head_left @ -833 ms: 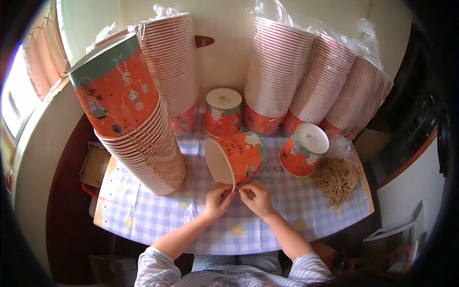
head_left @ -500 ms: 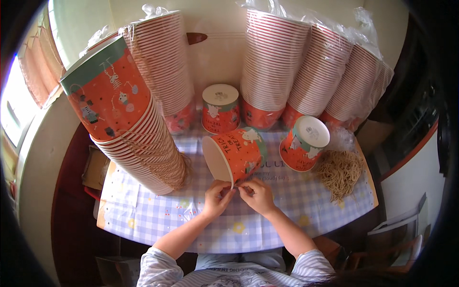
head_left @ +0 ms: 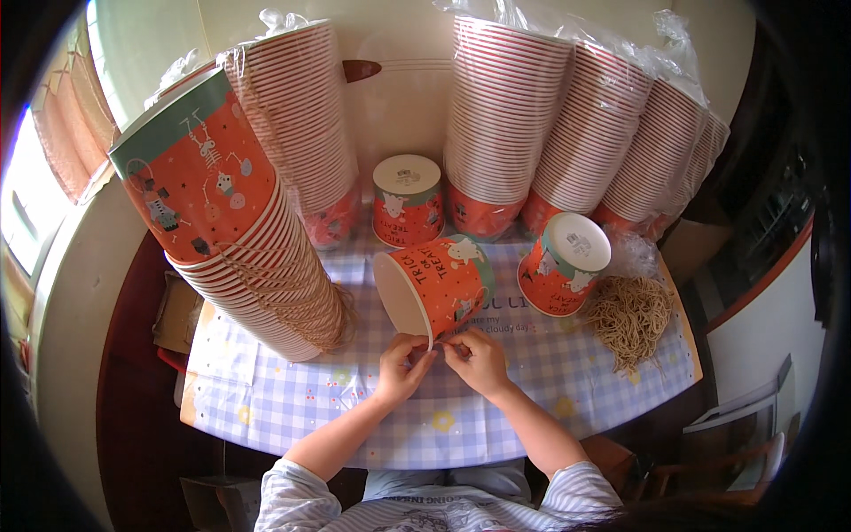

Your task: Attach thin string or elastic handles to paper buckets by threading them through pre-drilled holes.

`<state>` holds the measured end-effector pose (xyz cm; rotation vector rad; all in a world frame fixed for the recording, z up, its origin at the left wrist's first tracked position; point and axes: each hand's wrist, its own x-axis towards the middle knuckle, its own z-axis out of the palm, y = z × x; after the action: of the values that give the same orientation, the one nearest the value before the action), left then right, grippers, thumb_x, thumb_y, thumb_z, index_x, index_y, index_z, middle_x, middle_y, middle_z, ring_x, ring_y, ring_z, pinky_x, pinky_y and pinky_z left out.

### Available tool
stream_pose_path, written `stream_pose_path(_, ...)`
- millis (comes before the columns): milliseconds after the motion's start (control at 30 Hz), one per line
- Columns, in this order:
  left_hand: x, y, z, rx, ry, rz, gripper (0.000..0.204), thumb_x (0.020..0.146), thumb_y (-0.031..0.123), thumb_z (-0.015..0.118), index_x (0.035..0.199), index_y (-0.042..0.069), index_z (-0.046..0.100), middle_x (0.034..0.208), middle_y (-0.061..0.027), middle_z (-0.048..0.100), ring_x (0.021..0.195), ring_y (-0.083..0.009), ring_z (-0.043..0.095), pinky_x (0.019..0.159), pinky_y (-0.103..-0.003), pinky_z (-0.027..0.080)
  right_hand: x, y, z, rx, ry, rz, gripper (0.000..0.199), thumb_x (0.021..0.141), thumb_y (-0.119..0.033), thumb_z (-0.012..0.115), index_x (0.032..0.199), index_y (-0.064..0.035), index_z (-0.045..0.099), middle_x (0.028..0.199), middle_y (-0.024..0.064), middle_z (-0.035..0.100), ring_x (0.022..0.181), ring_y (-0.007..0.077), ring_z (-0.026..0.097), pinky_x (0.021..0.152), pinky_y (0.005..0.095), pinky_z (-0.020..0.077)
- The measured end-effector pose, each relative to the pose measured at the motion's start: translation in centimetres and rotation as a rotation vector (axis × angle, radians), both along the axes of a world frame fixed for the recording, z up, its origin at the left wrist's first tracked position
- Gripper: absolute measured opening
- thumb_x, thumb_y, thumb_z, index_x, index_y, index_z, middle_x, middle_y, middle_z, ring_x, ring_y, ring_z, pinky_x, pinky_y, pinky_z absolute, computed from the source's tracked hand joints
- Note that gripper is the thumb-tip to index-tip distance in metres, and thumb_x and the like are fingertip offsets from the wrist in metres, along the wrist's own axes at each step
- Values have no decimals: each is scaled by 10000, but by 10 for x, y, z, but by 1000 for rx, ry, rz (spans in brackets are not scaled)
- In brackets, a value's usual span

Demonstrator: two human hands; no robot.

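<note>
- Daylight enters from the left, where a window burns to white beside a glowing curtain.
- I see soft, even brightness across the tablecloth; deep gloom sits beneath it and at far right.
- Glare streaks the clear plastic bags up top.
- On my remote feed, the left hand, right hand and tilted cup appear free of motion blur, though detail between the fingertips is too small to read.
- Fisheye distortion bows the tablecloth's front edge; black vignetting rings my view.
</note>
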<state>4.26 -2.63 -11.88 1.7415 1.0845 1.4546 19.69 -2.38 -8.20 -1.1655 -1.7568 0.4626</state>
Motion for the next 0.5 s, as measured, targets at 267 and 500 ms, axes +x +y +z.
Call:
stream_pose_path(267,1,-1,-3,-35,-31,-74,273,748,13,625,1009,19,547,831,-68,541,641,-121,523,539,-228,432,-1,-1,-6,-22,4,9,89,698,-105,647,718,-56,576,646,56,559,524,179,562,478,298,439)
stream_pose_path(500,-5,4,5,31,-49,-152,227,799,-36,495,1013,16,549,814,-84,535,710,-181,526,622,-277,432,-2,-2,-3,-35,7,19,90,706,-108,644,718,-50,576,663,57,568,556,182,583,499,289,455)
